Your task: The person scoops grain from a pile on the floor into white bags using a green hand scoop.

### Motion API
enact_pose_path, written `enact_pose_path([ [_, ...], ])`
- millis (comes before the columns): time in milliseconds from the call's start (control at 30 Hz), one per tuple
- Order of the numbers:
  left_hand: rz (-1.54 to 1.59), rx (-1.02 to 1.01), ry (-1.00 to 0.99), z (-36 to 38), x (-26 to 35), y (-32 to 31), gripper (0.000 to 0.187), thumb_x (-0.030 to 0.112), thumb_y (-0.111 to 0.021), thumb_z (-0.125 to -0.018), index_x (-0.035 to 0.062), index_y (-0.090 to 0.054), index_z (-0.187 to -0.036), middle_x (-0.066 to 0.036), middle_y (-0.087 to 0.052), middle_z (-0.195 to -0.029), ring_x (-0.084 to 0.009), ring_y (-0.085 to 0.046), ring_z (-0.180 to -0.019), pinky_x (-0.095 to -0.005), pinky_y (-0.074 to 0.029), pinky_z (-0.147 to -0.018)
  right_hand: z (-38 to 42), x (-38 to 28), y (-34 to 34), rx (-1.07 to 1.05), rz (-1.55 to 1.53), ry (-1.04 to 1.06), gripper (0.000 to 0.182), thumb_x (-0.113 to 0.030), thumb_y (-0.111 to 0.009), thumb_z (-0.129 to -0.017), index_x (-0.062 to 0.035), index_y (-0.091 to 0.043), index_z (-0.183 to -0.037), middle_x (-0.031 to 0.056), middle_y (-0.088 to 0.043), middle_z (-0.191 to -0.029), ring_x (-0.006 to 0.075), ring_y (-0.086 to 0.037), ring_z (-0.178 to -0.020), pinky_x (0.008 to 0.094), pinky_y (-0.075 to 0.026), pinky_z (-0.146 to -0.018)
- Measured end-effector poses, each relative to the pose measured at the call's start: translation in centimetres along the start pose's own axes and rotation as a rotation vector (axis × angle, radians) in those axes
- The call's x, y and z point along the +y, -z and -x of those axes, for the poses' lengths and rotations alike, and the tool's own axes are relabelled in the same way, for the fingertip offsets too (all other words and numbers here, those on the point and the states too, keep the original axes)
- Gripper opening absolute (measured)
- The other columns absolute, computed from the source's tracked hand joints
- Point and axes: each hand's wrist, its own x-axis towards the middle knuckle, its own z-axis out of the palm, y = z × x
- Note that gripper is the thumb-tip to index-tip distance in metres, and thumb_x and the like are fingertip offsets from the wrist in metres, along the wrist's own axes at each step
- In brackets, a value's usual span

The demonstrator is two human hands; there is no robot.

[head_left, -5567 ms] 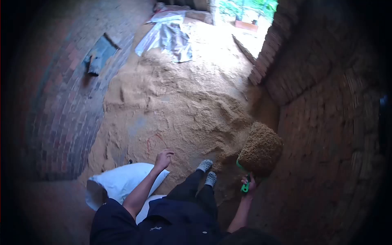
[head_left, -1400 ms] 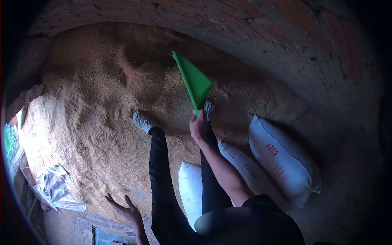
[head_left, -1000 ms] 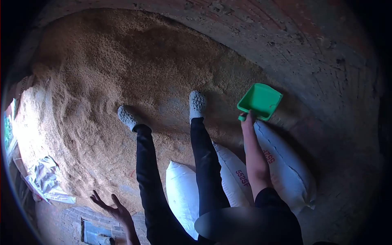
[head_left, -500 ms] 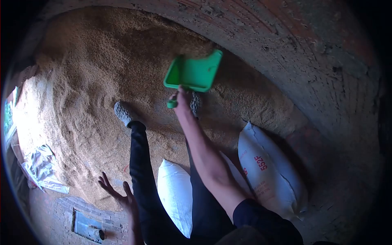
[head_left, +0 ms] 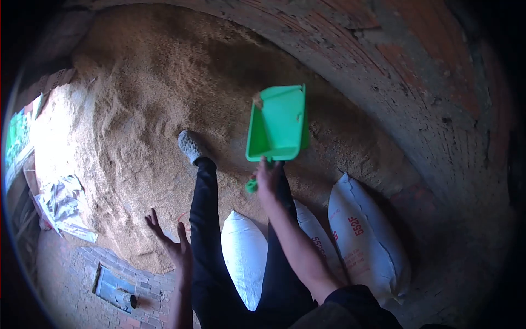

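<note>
My right hand (head_left: 267,179) is closed round the handle of a green plastic scoop (head_left: 280,123), its mouth facing away from me. A few grains cling near the scoop's far left edge; otherwise its inside shows bare. Beneath and beyond it spreads a large heap of golden-brown grain (head_left: 148,104). My left hand (head_left: 174,241) is raised low on the left with its fingers spread, holding nothing, to the left of my leg. My left foot, in a grey speckled sock (head_left: 190,146), rests on the grain.
Full white sacks stand close by: one between my legs (head_left: 244,263), one beside my right arm (head_left: 318,236), and a larger one (head_left: 364,236) on the right. A brick wall (head_left: 378,82) curves along the right. A crumpled sack (head_left: 64,205) lies at left, near a bluish wall panel (head_left: 115,286).
The scoop has come back toward me and tilted, and the grain falling off its far edge is mostly gone. My left hand stays raised and spread; the view has shifted slightly.
</note>
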Motion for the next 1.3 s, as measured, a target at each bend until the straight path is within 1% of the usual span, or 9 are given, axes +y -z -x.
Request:
enact_pose_path([
  [133, 0.063, -0.036, 0.068, -0.5, -1.7, 0.6, 0.077, 0.020, -0.054, -0.095, 0.0129, 0.000, -0.150, -0.016, -0.025, -0.152, -0.0318, -0.018, -0.141, -0.0485, -0.012, -0.113, -3.2, 1.2, 7.4, -0.223, -0.008, -0.336, 0.018, -0.016, -0.058, -0.091, -0.0161, -0.044, -0.103, 0.0029, -0.046, -0.068, 0.0126, -0.047, -0.049, 0.0320, -0.045, -0.041],
  [300, 0.126, -0.047, 0.177, -1.4, -4.1, 1.2, 0.079, 0.015, -0.057, -0.092, 0.0101, -0.003, -0.150, -0.018, -0.026, -0.151, -0.0318, -0.020, -0.141, -0.0462, -0.014, -0.113, -6.5, 5.6, 8.1, -0.351, 0.048, -0.730, 0.018, -0.020, -0.059, -0.092, -0.0136, -0.044, -0.099, 0.0054, -0.050, -0.073, 0.0132, -0.049, -0.050, 0.0263, -0.045, -0.042],
  [600, 0.165, -0.001, 0.317, -1.6, -8.0, 3.0, 0.078, 0.018, -0.055, -0.094, 0.0109, -0.001, -0.150, -0.016, -0.023, -0.152, -0.0303, -0.016, -0.142, -0.0462, -0.013, -0.113, -10.0, 8.8, -4.3, -0.704, -0.107, -0.575, 0.017, -0.023, -0.056, -0.094, -0.0137, -0.042, -0.097, 0.0042, -0.050, -0.074, 0.0101, -0.046, -0.050, 0.0231, -0.039, -0.043],
  [733, 0.221, 0.034, 0.384, -3.0, -10.3, 3.4, 0.077, 0.019, -0.054, -0.095, 0.0116, -0.001, -0.150, -0.016, -0.024, -0.152, -0.0296, -0.015, -0.142, -0.0465, -0.012, -0.113, -8.2, 11.7, -10.2, -0.669, -0.155, -0.596, 0.017, -0.025, -0.057, -0.094, -0.0142, -0.044, -0.095, 0.0026, -0.048, -0.073, 0.0086, -0.044, -0.051, 0.0222, -0.039, -0.043],
  [800, 0.185, 0.042, 0.377, -4.9, -11.8, 3.8, 0.075, 0.021, -0.053, -0.095, 0.0120, -0.002, -0.150, -0.017, -0.024, -0.151, -0.0292, -0.016, -0.142, -0.0463, -0.013, -0.113, -7.3, 14.5, -12.3, -0.685, -0.239, -0.422, 0.017, -0.027, -0.056, -0.095, -0.0137, -0.045, -0.096, 0.0014, -0.047, -0.074, 0.0077, -0.043, -0.053, 0.0209, -0.037, -0.044],
  [1000, 0.271, 0.012, 0.224, -17.2, -16.0, 2.9, 0.063, 0.025, -0.053, -0.096, 0.0105, -0.020, -0.148, -0.020, -0.030, -0.148, -0.0306, -0.025, -0.139, -0.0450, -0.021, -0.112, -6.3, 14.4, -16.6, -0.619, -0.232, -0.304, 0.015, -0.022, -0.056, -0.095, -0.0114, -0.045, -0.097, 0.0008, -0.047, -0.072, 0.0083, -0.042, -0.050, 0.0229, -0.037, -0.042],
  [1133, 0.246, -0.122, 0.193, -31.9, -18.1, -0.9, 0.069, 0.053, -0.047, -0.092, 0.0138, -0.028, -0.146, -0.019, -0.029, -0.148, -0.0342, -0.031, -0.136, -0.0539, -0.030, -0.108, -9.2, 11.5, -14.8, -0.637, -0.051, -0.222, 0.014, -0.019, -0.056, -0.094, -0.0106, -0.045, -0.095, 0.0014, -0.048, -0.071, 0.0085, -0.044, -0.048, 0.0240, -0.037, -0.040],
  [1167, 0.164, -0.137, 0.052, -36.6, -19.3, -3.0, 0.078, 0.067, -0.042, -0.087, 0.0172, -0.029, -0.146, -0.017, -0.029, -0.149, -0.0360, -0.029, -0.136, -0.0596, -0.029, -0.106, -9.7, 10.8, -14.1, -0.638, 0.018, -0.209, 0.013, -0.018, -0.056, -0.093, -0.0100, -0.045, -0.094, 0.0017, -0.048, -0.070, 0.0086, -0.044, -0.047, 0.0244, -0.038, -0.039],
  [1300, -0.004, -0.037, -0.030, -52.1, -17.4, -9.7, 0.093, 0.081, -0.034, -0.079, 0.0192, -0.025, -0.147, -0.015, -0.024, -0.151, -0.0366, -0.025, -0.138, -0.0595, -0.021, -0.109, -13.3, 4.7, -15.1, -0.758, 0.154, -0.132, 0.015, -0.016, -0.058, -0.092, -0.0078, -0.046, -0.092, 0.0015, -0.048, -0.069, 0.0084, -0.046, -0.047, 0.0251, -0.039, -0.039],
])
